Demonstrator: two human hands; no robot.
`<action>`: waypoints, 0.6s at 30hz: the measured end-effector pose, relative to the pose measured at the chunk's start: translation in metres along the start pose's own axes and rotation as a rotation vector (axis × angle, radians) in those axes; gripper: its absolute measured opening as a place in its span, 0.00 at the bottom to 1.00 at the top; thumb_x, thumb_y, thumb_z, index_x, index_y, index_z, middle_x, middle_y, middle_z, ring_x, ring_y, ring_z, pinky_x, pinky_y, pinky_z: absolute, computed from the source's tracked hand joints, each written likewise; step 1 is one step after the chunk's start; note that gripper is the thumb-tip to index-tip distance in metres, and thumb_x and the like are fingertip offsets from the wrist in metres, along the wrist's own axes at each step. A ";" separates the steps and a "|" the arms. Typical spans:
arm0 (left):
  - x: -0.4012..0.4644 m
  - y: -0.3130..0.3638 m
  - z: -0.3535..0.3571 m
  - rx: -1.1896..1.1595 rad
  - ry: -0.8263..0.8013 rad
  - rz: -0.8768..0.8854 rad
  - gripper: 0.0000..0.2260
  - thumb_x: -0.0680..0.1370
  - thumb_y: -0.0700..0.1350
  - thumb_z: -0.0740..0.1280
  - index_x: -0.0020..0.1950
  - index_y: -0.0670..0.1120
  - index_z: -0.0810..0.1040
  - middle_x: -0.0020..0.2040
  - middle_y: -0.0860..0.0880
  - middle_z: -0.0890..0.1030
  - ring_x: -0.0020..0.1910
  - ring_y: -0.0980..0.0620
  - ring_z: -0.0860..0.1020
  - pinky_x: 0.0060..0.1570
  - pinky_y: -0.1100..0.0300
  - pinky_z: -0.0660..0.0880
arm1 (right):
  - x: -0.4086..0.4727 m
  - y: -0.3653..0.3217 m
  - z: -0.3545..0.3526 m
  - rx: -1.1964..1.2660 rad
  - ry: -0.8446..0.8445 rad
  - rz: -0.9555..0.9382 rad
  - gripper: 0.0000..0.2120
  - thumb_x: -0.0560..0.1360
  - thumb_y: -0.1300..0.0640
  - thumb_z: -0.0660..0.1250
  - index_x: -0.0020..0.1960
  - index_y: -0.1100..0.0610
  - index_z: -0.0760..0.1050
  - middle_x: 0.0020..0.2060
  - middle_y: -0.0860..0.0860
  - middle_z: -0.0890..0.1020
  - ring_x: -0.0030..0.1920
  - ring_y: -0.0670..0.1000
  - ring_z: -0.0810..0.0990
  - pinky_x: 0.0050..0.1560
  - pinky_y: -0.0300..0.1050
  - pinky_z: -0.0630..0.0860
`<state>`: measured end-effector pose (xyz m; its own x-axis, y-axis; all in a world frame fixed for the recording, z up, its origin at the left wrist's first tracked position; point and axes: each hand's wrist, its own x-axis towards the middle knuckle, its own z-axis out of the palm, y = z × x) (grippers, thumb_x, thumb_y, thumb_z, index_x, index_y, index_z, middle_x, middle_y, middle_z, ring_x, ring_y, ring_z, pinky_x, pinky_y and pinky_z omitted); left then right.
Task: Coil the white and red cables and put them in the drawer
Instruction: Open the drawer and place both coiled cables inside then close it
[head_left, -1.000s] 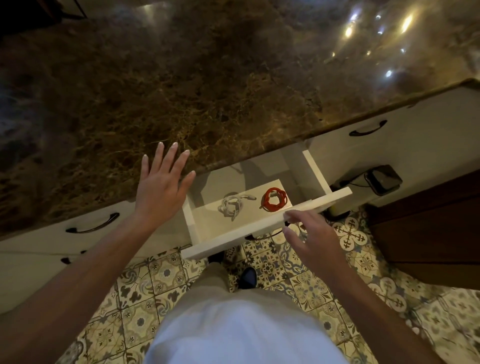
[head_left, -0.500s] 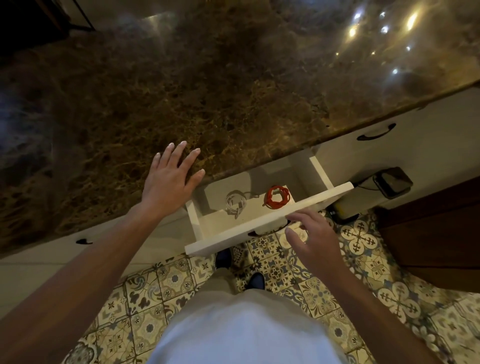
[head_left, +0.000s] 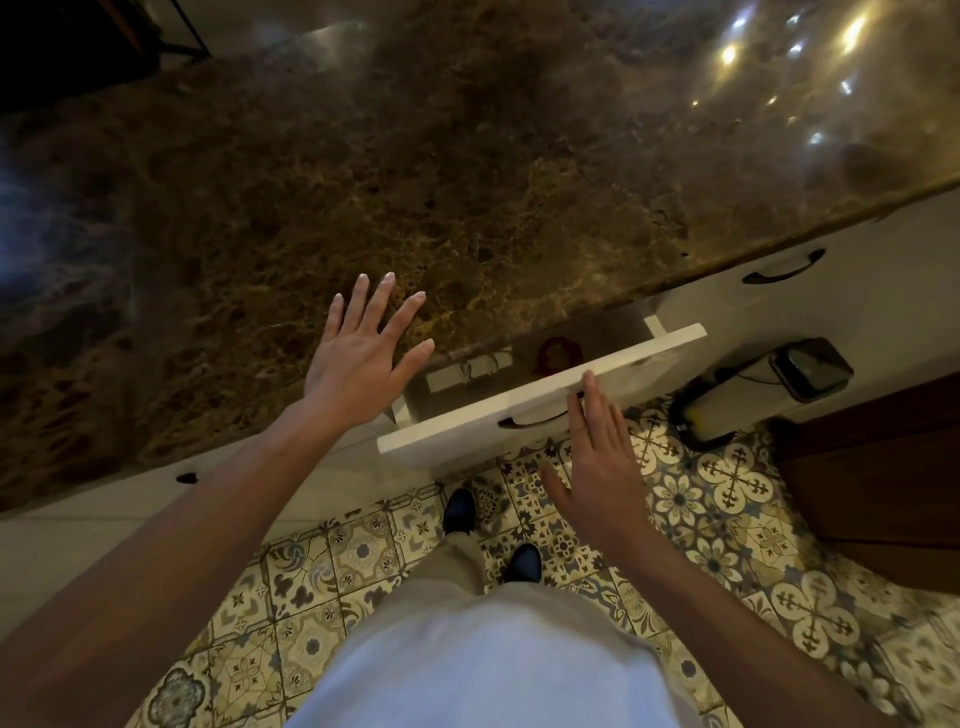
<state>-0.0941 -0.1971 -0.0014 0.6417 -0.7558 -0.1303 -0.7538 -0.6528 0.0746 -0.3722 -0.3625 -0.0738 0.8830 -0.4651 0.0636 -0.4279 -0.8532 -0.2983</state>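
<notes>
Marble counter (head_left: 467, 182), coiled red cable (head_left: 556, 353) blurred

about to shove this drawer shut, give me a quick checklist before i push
1. Red cable inside the drawer: ok, coil lies behind the front panel.
2. White cable inside: ok, though partly under the countertop edge.
3. Nothing draped over the drawer's front edge: ok.
4. Right hand placed to push: ok, straight fingers against the front beside the handle.
5. Left hand out of the gap: ok, flat on the countertop.
6. Drawer shut: not ok, partly open.
</notes>
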 end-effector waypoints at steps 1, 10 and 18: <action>0.000 0.000 0.000 0.002 0.000 0.000 0.33 0.81 0.70 0.37 0.85 0.59 0.45 0.86 0.48 0.42 0.84 0.45 0.37 0.82 0.41 0.40 | 0.003 -0.001 0.002 0.007 0.002 0.000 0.42 0.82 0.42 0.64 0.84 0.64 0.49 0.84 0.59 0.44 0.85 0.57 0.45 0.83 0.59 0.54; 0.001 0.000 0.001 0.009 0.002 -0.012 0.33 0.82 0.70 0.37 0.85 0.59 0.46 0.86 0.48 0.42 0.84 0.45 0.38 0.82 0.41 0.40 | 0.043 -0.026 0.015 0.307 0.057 0.102 0.44 0.81 0.46 0.67 0.84 0.64 0.47 0.84 0.58 0.43 0.85 0.57 0.45 0.81 0.59 0.60; 0.001 -0.001 0.002 0.001 -0.004 0.001 0.33 0.82 0.70 0.39 0.85 0.58 0.47 0.86 0.48 0.43 0.85 0.45 0.38 0.82 0.41 0.40 | 0.071 -0.073 0.015 0.905 0.053 0.418 0.43 0.83 0.44 0.65 0.85 0.51 0.40 0.84 0.43 0.37 0.83 0.43 0.40 0.80 0.40 0.46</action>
<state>-0.0928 -0.1975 -0.0035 0.6406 -0.7561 -0.1339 -0.7544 -0.6523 0.0733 -0.2752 -0.3293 -0.0617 0.6757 -0.7157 -0.1765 -0.3746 -0.1271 -0.9184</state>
